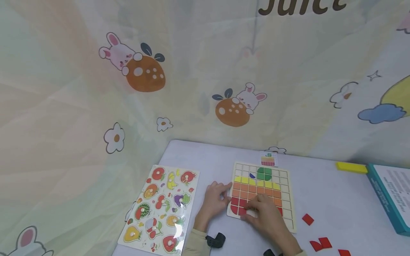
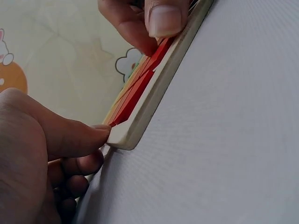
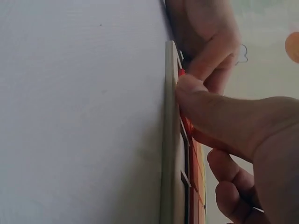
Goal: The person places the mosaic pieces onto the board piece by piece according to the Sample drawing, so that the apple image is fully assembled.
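A wooden grid puzzle board (image 1: 288,199) lies on the table, filled with rows of yellow, orange and red tiles, plus green pieces and one blue piece near the top. My left hand (image 1: 215,199) grips its left edge; in the left wrist view the thumb (image 2: 84,137) rests at the board's corner, with the other fingers curled below. Over the bottom rows, my right hand (image 1: 266,215) pinches a red tile (image 2: 162,51) between thumb and fingers, low against the board. Part of that tile is hidden by the fingertips. Bare slots show beside it in the right wrist view.
Several loose red tiles (image 1: 325,243) lie right of the board. A small picture card (image 1: 268,159) touches its top edge. To the left is a fruit puzzle board (image 1: 157,209). A yellow block (image 1: 351,168) and a teal-edged box (image 1: 385,202) stand at the far right.
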Demonstrator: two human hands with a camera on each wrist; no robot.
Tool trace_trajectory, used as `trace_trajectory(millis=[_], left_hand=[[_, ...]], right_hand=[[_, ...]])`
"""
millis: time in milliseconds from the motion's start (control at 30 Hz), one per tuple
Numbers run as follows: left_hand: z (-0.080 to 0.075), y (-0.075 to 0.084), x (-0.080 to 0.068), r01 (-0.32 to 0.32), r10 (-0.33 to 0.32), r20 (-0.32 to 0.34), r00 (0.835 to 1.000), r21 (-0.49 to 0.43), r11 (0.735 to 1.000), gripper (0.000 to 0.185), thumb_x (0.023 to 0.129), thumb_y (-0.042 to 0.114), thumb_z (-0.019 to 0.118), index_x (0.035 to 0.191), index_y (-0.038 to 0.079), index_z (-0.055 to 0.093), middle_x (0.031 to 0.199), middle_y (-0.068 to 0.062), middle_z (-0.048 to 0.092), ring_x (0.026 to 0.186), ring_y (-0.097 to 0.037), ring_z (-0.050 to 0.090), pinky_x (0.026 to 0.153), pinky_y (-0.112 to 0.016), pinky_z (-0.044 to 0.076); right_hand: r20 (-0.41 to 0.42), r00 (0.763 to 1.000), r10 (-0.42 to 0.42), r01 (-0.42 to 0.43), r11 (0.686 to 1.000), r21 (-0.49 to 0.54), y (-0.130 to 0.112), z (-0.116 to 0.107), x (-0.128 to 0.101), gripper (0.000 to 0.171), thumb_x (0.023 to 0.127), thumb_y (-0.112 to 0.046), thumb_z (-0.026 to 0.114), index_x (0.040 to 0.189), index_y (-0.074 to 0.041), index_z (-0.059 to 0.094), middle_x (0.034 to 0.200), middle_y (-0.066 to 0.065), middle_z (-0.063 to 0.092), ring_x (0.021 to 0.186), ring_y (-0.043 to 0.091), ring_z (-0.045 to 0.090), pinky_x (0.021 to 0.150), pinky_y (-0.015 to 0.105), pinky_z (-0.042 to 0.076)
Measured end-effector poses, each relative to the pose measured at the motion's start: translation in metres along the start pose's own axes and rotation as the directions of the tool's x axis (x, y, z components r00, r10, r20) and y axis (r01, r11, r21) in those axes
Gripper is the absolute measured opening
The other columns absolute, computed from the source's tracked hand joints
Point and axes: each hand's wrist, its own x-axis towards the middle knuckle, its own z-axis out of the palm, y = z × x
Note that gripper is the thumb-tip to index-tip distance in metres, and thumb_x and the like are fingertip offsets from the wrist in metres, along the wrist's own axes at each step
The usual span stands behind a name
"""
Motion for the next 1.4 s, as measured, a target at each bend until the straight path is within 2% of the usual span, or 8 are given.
trace_trajectory(millis=[233, 367, 567, 733, 900, 1067, 1233, 1400], left_hand=[[0.001, 0.001, 0.0, -0.011, 0.011, -0.018, 1.0, -0.004, 1.0, 0.052, 0.088, 0.019, 0.079, 0.14, 0.018, 0.071, 0.072, 0.015, 0.054, 0.08, 0.0, 0.039, 0.078, -0.023, 0.033], [0.0, 0.001, 0.0, -0.015, 0.014, -0.021, 1.0, -0.016, 1.0, 0.052, 0.088, 0.019, 0.078, 0.139, 0.017, 0.071, 0.072, 0.015, 0.055, 0.079, 0.0, 0.039, 0.077, -0.023, 0.032], [-0.002, 0.0, -0.002, -0.003, 0.003, -0.015, 1.0, -0.02, 1.0, 0.053, 0.088, 0.018, 0.078, 0.14, 0.017, 0.071, 0.072, 0.014, 0.054, 0.079, -0.001, 0.039, 0.078, -0.024, 0.033], [-0.002, -0.003, -0.002, 0.002, -0.002, -0.011, 1.0, -0.026, 1.0, 0.053, 0.088, 0.018, 0.078, 0.14, 0.017, 0.071, 0.073, 0.014, 0.054, 0.079, -0.001, 0.039, 0.078, -0.024, 0.032], [0.0, -0.005, -0.001, -0.006, 0.005, -0.017, 1.0, -0.022, 1.0, 0.053, 0.088, 0.018, 0.078, 0.14, 0.017, 0.071, 0.073, 0.015, 0.055, 0.079, -0.001, 0.039, 0.079, -0.024, 0.032], [0.001, -0.006, 0.0, -0.018, 0.017, -0.02, 1.0, -0.021, 1.0, 0.053, 0.087, 0.018, 0.077, 0.14, 0.017, 0.071, 0.072, 0.015, 0.055, 0.079, -0.001, 0.039, 0.078, -0.024, 0.032], [0.001, -0.005, 0.0, -0.029, 0.029, -0.031, 0.999, -0.01, 1.0, 0.053, 0.087, 0.019, 0.078, 0.139, 0.017, 0.071, 0.072, 0.015, 0.054, 0.078, -0.001, 0.038, 0.077, -0.024, 0.032], [0.002, -0.002, 0.001, -0.032, 0.031, -0.034, 0.999, -0.023, 0.999, 0.053, 0.087, 0.017, 0.078, 0.139, 0.017, 0.072, 0.072, 0.015, 0.054, 0.078, 0.0, 0.038, 0.077, -0.024, 0.032]], right_hand=[[-0.003, 0.999, 0.043, -0.042, 0.994, 0.098, 0.021, -0.033, -0.004, 0.026, 0.079, -0.035, 0.094, 0.101, -0.026, 0.083, 0.1, -0.008, 0.068, 0.099, 0.014, 0.056, 0.088, 0.04, 0.054], [0.059, 0.989, 0.139, -0.142, 0.989, 0.048, 0.064, -0.068, -0.008, 0.052, 0.08, -0.041, 0.092, 0.12, -0.01, 0.078, 0.111, 0.006, 0.071, 0.101, 0.024, 0.062, 0.087, 0.048, 0.056], [0.269, 0.904, 0.333, -0.333, 0.942, -0.048, 0.126, -0.092, -0.024, 0.067, 0.078, -0.028, 0.093, 0.134, -0.001, 0.067, 0.119, 0.023, 0.064, 0.099, 0.029, 0.062, 0.088, 0.054, 0.06], [0.349, 0.858, 0.377, -0.408, 0.913, 0.016, 0.145, -0.092, -0.034, 0.058, 0.081, -0.021, 0.091, 0.131, -0.003, 0.068, 0.106, 0.01, 0.066, 0.089, 0.02, 0.059, 0.076, 0.038, 0.062], [0.35, 0.859, 0.374, -0.406, 0.914, 0.019, 0.146, -0.089, -0.034, 0.05, 0.079, -0.027, 0.093, 0.118, -0.003, 0.071, 0.096, 0.003, 0.065, 0.087, 0.019, 0.056, 0.074, 0.034, 0.058], [0.261, 0.891, 0.372, -0.387, 0.922, 0.007, 0.139, -0.085, -0.037, 0.045, 0.076, -0.035, 0.095, 0.102, -0.006, 0.072, 0.084, 0.001, 0.063, 0.079, 0.017, 0.055, 0.065, 0.028, 0.052], [0.207, 0.922, 0.328, -0.343, 0.938, 0.045, 0.133, -0.083, -0.039, 0.055, 0.076, -0.04, 0.095, 0.111, -0.004, 0.072, 0.083, -0.001, 0.062, 0.077, 0.016, 0.052, 0.059, 0.023, 0.045], [0.231, 0.912, 0.34, -0.36, 0.931, 0.053, 0.132, -0.084, -0.04, 0.051, 0.077, -0.039, 0.094, 0.109, -0.003, 0.074, 0.079, 0.001, 0.058, 0.075, 0.017, 0.052, 0.057, 0.024, 0.045]])
